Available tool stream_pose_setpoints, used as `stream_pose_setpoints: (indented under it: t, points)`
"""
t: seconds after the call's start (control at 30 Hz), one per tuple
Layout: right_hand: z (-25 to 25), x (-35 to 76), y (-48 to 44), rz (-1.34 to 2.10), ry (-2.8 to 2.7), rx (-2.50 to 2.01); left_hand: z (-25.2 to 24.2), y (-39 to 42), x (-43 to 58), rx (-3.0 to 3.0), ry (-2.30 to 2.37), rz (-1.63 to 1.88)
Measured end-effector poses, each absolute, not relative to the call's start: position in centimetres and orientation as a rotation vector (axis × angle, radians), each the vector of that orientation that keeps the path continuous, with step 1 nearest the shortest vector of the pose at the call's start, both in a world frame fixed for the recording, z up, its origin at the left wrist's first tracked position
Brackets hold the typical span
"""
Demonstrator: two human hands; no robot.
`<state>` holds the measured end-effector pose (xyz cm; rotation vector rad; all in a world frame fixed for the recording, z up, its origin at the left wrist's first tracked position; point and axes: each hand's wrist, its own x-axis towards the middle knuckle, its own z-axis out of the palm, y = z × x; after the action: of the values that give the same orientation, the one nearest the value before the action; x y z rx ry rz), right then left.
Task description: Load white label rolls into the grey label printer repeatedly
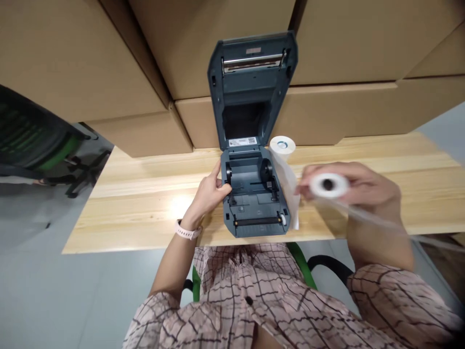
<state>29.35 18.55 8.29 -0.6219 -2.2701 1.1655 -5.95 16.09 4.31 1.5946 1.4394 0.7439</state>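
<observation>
A dark grey label printer [250, 194] stands on the wooden table, its lid [252, 87] raised and its roll bay bare between two black roll holders. My left hand [212, 191] grips the printer's left side, thumb over the rim and fingers along the outer wall. To the right of the printer, slightly blurred, my right hand [370, 189] is closed around a white label roll [330, 185], whose dark core hole faces me. A loose strip trails from this roll toward the right edge. Behind the printer's right side is another white label roll [282, 145], its unwound strip lying along the printer.
Large cardboard boxes [232, 48] are stacked along the back of the wooden table [145, 203]. A green chair [301, 264] is under me at the front edge. Another chair [47, 140] stands on the floor at far left.
</observation>
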Motion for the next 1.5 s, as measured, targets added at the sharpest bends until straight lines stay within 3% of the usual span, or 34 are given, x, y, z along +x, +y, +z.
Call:
stream_pose_setpoints:
  t: [0.13,0.23,0.47,1.13,1.5]
  points:
    - [9.3,21.6,17.8,0.404,-2.685,-0.784,3.9,16.1,-6.1,1.61,1.415,0.779]
    - [7.8,18.9,18.6,0.146,-2.771,-0.721,3.8,16.2,-6.1,1.627,1.419,0.758]
    - [5.6,19.3,17.0,0.1,-2.686,-0.833,4.3,16.1,-6.0,1.686,1.431,0.737]
    - [5.6,19.3,7.2,-0.004,-2.472,-0.879,4.3,15.9,-5.8,1.745,1.501,0.703]
    - [4.7,18.9,6.3,0.05,-2.398,-0.947,3.5,15.8,-6.0,1.727,1.463,0.762]
